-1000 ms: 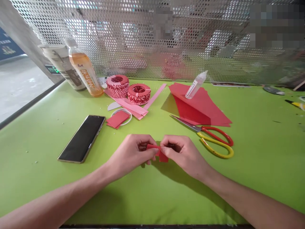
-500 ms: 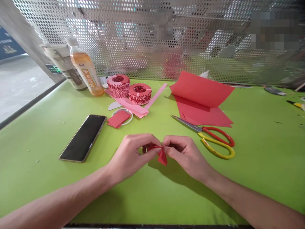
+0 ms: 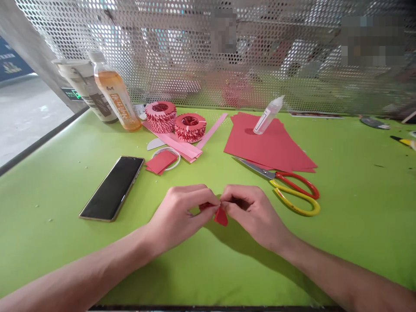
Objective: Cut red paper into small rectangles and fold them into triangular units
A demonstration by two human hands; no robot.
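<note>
My left hand point(image 3: 178, 214) and my right hand point(image 3: 251, 214) meet at the middle of the green table point(image 3: 357, 195), both pinched on one small folded red paper piece point(image 3: 221, 215). Its lower corner hangs free below my fingertips; the rest is hidden between my fingers. Just right of my right hand lie scissors point(image 3: 289, 188) with red and yellow handles. Behind them red paper sheets point(image 3: 269, 145) lie flat, with a small glue bottle point(image 3: 268, 115) resting on top.
A black phone point(image 3: 112, 188) lies to the left. Small red paper squares point(image 3: 160, 162) sit on a white ring. Two rolls of folded red-and-white pieces point(image 3: 175, 121) and pink strips point(image 3: 185, 147) lie behind, beside an orange drink bottle point(image 3: 113, 93). A perforated metal screen point(image 3: 195, 47) closes the back.
The top red sheet, lifted up half a second ago, lies flat again and the glue bottle shows. My fingers have pinched the small red piece more tightly.
</note>
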